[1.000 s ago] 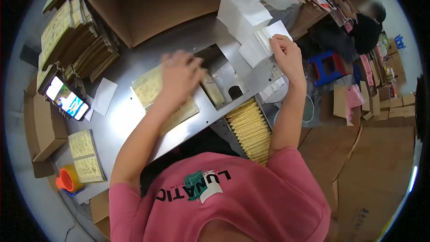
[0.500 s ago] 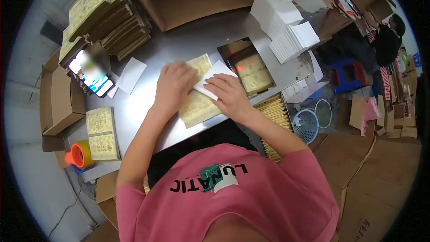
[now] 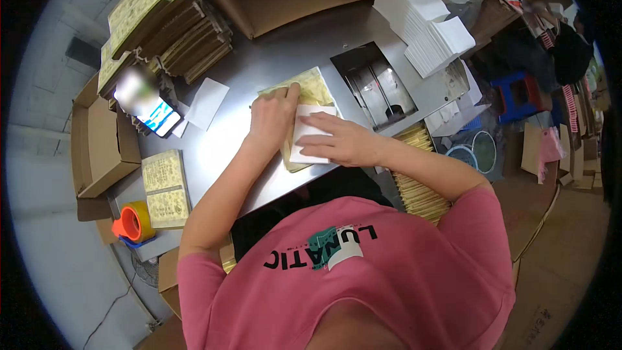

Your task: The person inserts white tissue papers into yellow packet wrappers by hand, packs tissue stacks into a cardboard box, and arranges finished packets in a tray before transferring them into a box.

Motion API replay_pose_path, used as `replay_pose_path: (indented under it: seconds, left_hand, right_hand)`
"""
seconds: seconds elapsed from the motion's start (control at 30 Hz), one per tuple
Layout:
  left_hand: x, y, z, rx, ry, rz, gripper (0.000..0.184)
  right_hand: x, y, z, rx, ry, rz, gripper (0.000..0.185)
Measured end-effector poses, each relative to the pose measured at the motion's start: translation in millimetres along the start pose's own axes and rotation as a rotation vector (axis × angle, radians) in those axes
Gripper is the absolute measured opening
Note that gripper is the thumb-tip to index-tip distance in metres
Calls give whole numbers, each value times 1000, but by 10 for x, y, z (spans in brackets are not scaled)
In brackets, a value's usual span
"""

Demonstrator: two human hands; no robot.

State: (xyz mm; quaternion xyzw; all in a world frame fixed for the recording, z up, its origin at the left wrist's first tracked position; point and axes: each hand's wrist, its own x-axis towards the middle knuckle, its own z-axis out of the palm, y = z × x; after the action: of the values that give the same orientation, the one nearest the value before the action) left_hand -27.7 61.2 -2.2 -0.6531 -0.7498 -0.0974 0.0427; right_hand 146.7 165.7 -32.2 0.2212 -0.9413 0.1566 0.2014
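A yellow printed paper stack (image 3: pixel 310 84) lies on the metal table in front of me, with a folded-looking white sheet (image 3: pixel 304 149) on top of its right part. My left hand (image 3: pixel 275 115) is closed over the stack's far left portion, its bent fingers pressed to the yellow paper. Those fingertips are partly hidden. My right hand (image 3: pixel 346 141) rests on the white sheet from the right side, fingers stretched and spread flat. Both hands cover some of the yellow paper.
Right of my hands is a dark slot (image 3: pixel 376 87) in the metal table (image 3: pixel 240 123). Behind it stand stacked white sheets (image 3: pixel 421 23). Tall yellow paper stacks (image 3: pixel 149 13), a phone (image 3: pixel 159 116), a carton (image 3: pixel 97 142) and a tape roll (image 3: pixel 135 220) are on the left.
The white sheet has turned from slanted to nearly lined up with the yellow stack, and my right fingers have spread over it. Yellow paper seen in the slot earlier no longer shows.
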Motion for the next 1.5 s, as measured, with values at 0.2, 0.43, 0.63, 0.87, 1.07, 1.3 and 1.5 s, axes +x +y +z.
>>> replay_pose_path:
  seconds: [0.2,0.43,0.63,0.87,1.07,1.3,1.5]
  left_hand:
    - [-452,134,66,-106,167,79,41]
    - [-1118,331,39,-52,139,104,46]
    - [-1098,247,-41,-220,156,78,46]
    - [-901,123,-234,-200,179,148,24]
    - [-556,137,-101,-245,211,-11,12]
    - [-468,197,-110,-122,195,-121,19]
    - [-459,140,-138,-276,123,-164,16]
  right_hand:
    - [215,-368,61,-246,-59,396,58]
    - [620,-226,351,-355,80,663,50]
    - [547,-356,179,-15,252,603,34]
    - [271,36,-482,157,746,814,21]
    - [-806,472,-1400,-782,786,1106,24]
    - [-945,531,-1403,-573,774,1264,30]
    - [-985,557,-1374,-487,829,1229,24]
